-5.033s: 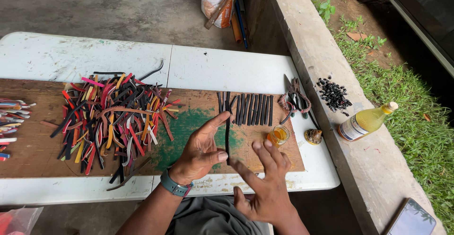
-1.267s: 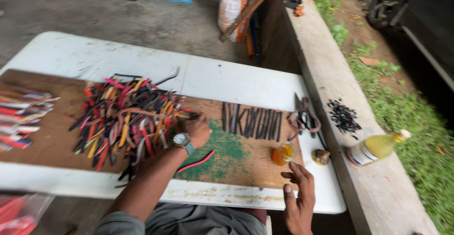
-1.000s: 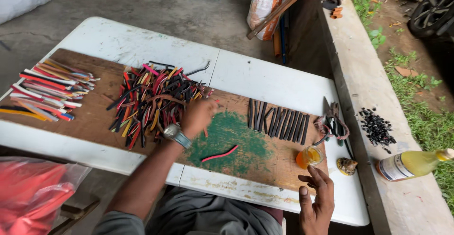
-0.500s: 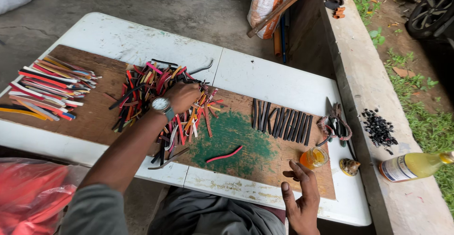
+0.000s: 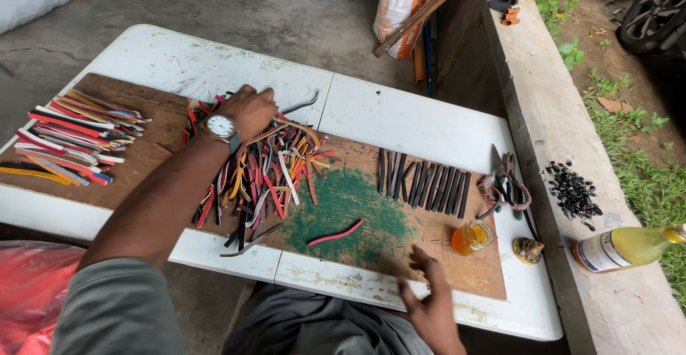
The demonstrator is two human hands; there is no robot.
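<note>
One red strip, about twelve black strips.

The left hand is bare, with a round white-faced wristwatch on a dark strap at its wrist. Further up from the watch, a grey short sleeve covers the upper arm. The right hand is bare and unadorned.

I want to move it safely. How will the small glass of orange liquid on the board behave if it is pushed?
The small glass stands upright and open, so a push would probably spill the liquid. It looks short and wide, so it may slide on the wooden board rather than tip. Being glass, it seems breakable.
</note>
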